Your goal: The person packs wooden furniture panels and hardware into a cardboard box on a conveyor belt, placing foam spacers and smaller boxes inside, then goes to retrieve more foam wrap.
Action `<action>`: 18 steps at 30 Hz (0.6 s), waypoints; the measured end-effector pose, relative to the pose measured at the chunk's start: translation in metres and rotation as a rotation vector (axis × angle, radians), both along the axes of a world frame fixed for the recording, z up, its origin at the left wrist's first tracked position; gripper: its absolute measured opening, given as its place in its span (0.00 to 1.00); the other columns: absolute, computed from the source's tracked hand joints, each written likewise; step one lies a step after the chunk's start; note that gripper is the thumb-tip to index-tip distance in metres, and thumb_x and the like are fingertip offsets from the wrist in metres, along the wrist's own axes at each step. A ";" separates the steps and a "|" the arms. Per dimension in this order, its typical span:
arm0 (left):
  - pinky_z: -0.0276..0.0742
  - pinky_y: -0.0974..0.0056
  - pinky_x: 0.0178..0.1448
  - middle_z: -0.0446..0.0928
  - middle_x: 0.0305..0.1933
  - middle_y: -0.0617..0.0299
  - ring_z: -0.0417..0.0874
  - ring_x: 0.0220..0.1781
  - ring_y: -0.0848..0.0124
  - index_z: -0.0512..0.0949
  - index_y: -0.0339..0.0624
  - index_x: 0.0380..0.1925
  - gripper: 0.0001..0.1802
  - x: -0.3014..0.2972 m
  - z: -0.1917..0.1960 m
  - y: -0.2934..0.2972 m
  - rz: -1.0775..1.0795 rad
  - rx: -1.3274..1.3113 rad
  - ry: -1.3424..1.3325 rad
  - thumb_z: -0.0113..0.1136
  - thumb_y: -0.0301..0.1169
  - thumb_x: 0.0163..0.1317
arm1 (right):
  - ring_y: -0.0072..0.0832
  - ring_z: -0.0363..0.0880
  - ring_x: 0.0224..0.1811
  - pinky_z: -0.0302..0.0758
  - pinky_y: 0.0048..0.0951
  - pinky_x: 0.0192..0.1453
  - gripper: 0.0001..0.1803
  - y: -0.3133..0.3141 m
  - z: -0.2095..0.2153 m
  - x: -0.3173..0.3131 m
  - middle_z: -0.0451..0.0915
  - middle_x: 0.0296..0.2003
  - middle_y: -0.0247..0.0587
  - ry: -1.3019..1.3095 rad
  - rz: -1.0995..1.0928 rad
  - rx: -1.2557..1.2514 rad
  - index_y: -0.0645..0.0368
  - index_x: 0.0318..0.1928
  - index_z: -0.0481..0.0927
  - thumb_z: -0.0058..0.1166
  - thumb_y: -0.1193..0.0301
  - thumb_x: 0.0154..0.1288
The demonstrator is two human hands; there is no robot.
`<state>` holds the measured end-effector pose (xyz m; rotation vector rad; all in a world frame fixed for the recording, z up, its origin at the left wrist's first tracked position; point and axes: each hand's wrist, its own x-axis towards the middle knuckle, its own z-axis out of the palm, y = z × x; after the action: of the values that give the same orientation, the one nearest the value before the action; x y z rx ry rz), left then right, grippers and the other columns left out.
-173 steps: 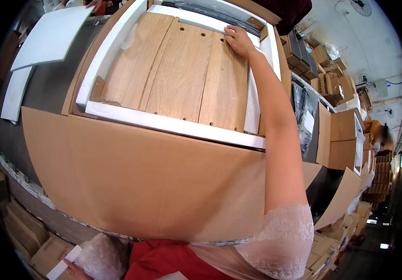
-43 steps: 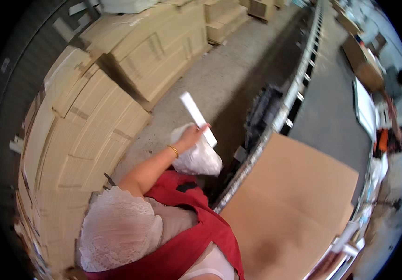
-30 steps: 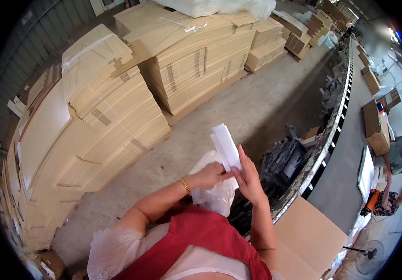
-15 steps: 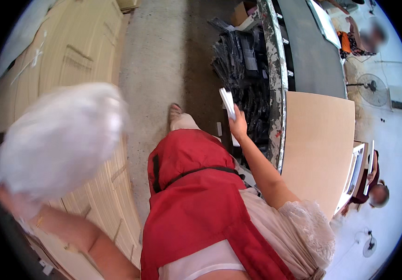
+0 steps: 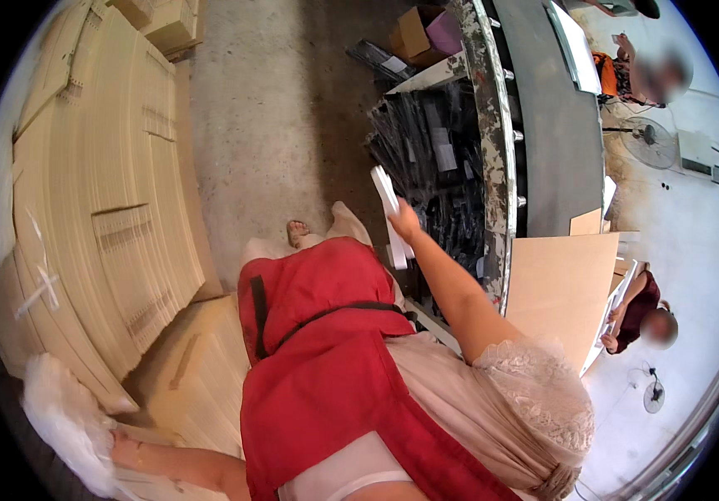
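Note:
My right hand is closed around white flat strips, held out beside the conveyor frame, above black plastic-wrapped pieces. The strips' ends stick out past my fingers on both sides. At the lower left, my left hand grips a crumpled bundle of white, see-through plastic wrap. The plastic covers most of its fingers. This bundle hangs beside stacked flat cardboard.
A conveyor with a chipped metal edge runs along the right, bearing a cardboard panel. Stacked black wrapped pieces lie beside it. A cardboard box stands farther off. Co-workers are across the conveyor. Concrete floor lies ahead.
My left hand has swung down and back at the left with the white plastic wrap. My right hand still holds the strips. I have moved, so the cardboard stacks and conveyor appear shifted.

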<state>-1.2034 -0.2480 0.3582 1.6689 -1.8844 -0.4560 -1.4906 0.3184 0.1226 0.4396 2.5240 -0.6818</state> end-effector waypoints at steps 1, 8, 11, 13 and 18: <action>0.65 0.64 0.43 0.67 0.34 0.56 0.66 0.36 0.67 0.69 0.30 0.36 0.13 -0.012 -0.005 -0.009 0.014 0.001 -0.023 0.48 0.26 0.51 | 0.47 0.68 0.52 0.64 0.36 0.55 0.30 -0.022 0.004 -0.031 0.70 0.48 0.57 0.108 0.031 -0.029 0.62 0.55 0.64 0.52 0.68 0.48; 0.68 0.66 0.36 0.68 0.26 0.58 0.67 0.28 0.67 0.70 0.28 0.32 0.10 -0.124 -0.028 -0.048 0.001 -0.028 -0.124 0.50 0.21 0.48 | 0.48 0.69 0.48 0.66 0.37 0.52 0.29 -0.120 0.028 -0.159 0.70 0.45 0.54 0.323 0.098 -0.115 0.57 0.55 0.65 0.51 0.68 0.50; 0.66 0.69 0.34 0.63 0.22 0.63 0.62 0.23 0.70 0.66 0.28 0.44 0.18 -0.173 -0.053 -0.034 -0.346 -0.101 -0.083 0.47 0.23 0.51 | 0.49 0.71 0.44 0.70 0.42 0.45 0.28 -0.127 0.027 -0.160 0.67 0.45 0.51 0.075 0.116 0.133 0.50 0.56 0.61 0.49 0.70 0.52; 0.63 0.71 0.31 0.61 0.20 0.65 0.60 0.22 0.74 0.67 0.30 0.44 0.17 -0.272 -0.047 -0.015 -0.426 0.236 0.128 0.45 0.27 0.55 | 0.49 0.71 0.43 0.71 0.43 0.44 0.27 -0.120 0.022 -0.154 0.66 0.46 0.51 0.031 0.056 0.224 0.51 0.55 0.61 0.49 0.70 0.53; 0.62 0.74 0.30 0.63 0.21 0.66 0.63 0.23 0.78 0.69 0.32 0.43 0.15 -0.485 -0.060 0.034 -0.611 1.057 0.204 0.47 0.30 0.57 | 0.48 0.69 0.44 0.67 0.38 0.47 0.27 -0.139 0.034 -0.232 0.69 0.41 0.50 0.247 -0.070 -0.032 0.55 0.54 0.64 0.53 0.72 0.51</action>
<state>-1.6887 -0.2138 0.2981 1.4118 -2.0922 -2.0563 -1.7227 0.1791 0.1570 0.4589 2.7338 -0.8484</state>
